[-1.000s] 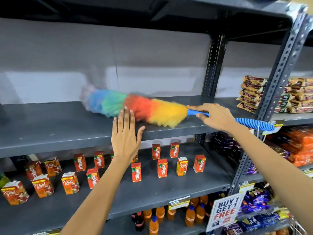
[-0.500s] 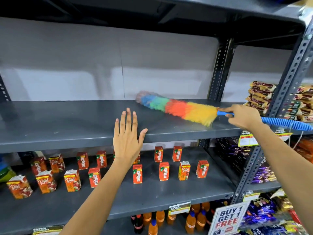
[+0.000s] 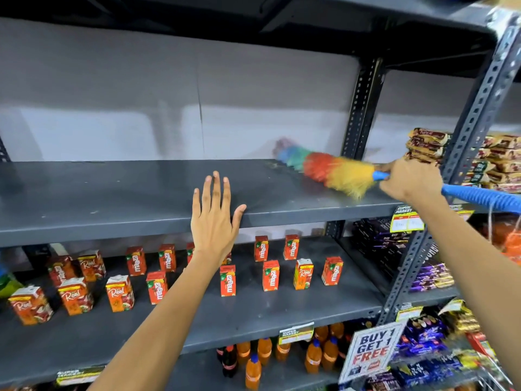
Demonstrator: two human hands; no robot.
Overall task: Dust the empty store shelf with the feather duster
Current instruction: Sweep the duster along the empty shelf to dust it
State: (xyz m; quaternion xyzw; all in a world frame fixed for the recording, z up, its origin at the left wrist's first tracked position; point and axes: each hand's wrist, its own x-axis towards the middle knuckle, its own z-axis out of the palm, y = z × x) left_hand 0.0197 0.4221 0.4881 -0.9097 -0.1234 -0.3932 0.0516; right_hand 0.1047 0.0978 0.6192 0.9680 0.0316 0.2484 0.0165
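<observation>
The empty grey metal shelf [image 3: 112,193] runs across the middle of the view. A rainbow feather duster [image 3: 329,169] lies blurred across the shelf's right end, its yellow end nearest its blue ribbed handle [image 3: 479,197]. My right hand [image 3: 406,179] grips the handle just behind the feathers, close to the right upright. My left hand [image 3: 212,218] rests flat on the shelf's front edge near the middle, fingers spread, holding nothing.
Perforated grey uprights [image 3: 473,136] stand at the right. Stacked snack packets [image 3: 428,145] fill the neighbouring shelf. Small juice cartons [image 3: 270,275] stand on the shelf below, orange drink bottles [image 3: 253,371] under that. A "buy 1 get 1 free" sign [image 3: 369,351] hangs at the lower right.
My right hand has swept the duster from the shelf's left-middle to its right end. My left hand has stayed on the front edge.
</observation>
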